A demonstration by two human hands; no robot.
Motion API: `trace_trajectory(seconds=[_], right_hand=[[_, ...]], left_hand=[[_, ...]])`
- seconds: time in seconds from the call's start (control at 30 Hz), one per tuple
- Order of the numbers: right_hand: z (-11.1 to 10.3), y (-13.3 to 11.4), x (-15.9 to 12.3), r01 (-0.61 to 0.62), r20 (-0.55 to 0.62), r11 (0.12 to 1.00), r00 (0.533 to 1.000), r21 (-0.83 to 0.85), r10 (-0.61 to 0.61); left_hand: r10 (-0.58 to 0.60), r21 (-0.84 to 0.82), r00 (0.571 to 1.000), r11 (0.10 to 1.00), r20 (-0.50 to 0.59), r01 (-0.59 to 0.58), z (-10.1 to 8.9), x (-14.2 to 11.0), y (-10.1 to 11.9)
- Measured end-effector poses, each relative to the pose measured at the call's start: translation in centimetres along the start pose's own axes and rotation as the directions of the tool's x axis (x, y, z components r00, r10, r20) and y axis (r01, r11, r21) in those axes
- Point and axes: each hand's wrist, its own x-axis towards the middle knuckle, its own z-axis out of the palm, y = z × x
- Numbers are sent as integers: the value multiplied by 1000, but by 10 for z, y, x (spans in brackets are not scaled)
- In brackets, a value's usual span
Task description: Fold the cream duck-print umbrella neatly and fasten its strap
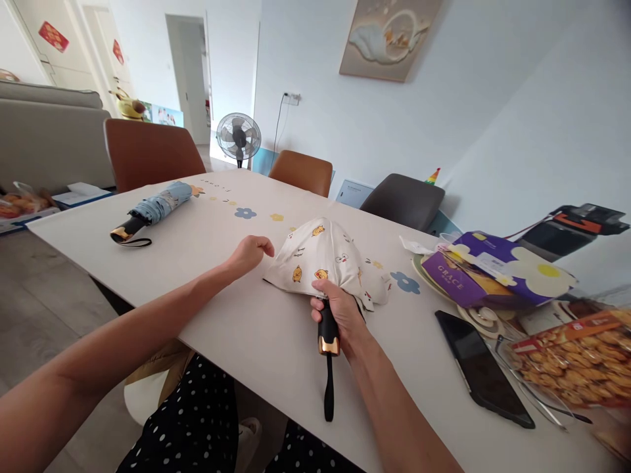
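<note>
Umbrella (345, 263) over counter (276, 348): holding its black handle (327, 332) in right grip (344, 316), curling left grip (246, 256) narrow just beside its printed white canopy (305, 256).

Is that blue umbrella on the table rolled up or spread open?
Rolled up: the blue umbrella lies on the table as a narrow bundle, its fabric gathered in toward the handle.

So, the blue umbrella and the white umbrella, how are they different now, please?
The blue umbrella is bundled narrow, while the white umbrella has its cloth spread loose. The blue one lies untouched; the white one is gripped by the right hand. The blue one looks mostly plain, the white one has duck prints. Both have black handles with copper-coloured ends.
</note>
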Motion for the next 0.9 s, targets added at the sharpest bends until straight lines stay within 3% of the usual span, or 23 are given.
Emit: trace_trajectory(seconds=[0.1, 0.17, 0.23, 0.4, 0.6, 0.7, 0.8, 0.9], right_hand=[[5, 0, 0, -25, -42, 1000, 999, -15, 24], [10, 1, -1, -35, -77, 999, 996, -13, 34], [14, 3, -1, -15, -87, 1000, 996, -6, 15], [12, 8, 0, 4, -50, 998, 999, -62, -7], [5, 12, 3, 43, 49, 998, 998, -55, -40], [6, 13, 3, 31, 75, 996, 997, -80, -25], [7, 12, 1, 8, 84, 991, 996, -130, 3], [9, 9, -3, -21, 79, 983, 996, -182, 36]], left_hand=[[191, -51, 980, 980, -52, -194, 17, -7, 17], [325, -107, 946, 941, 21, -321, 36, -11, 31], [351, -140, 932, 931, 88, -337, 58, -13, 45], [103, -256, 994, 962, 26, -93, 90, -4, 70], [-115, -462, 993, 882, -28, 89, 86, 2, 77], [-194, -634, 968, 732, 157, 249, 82, 4, 72], [-262, -740, 900, 513, 347, 435, 80, 7, 65], [-322, -790, 851, 338, 414, 512, 79, 9, 61]])
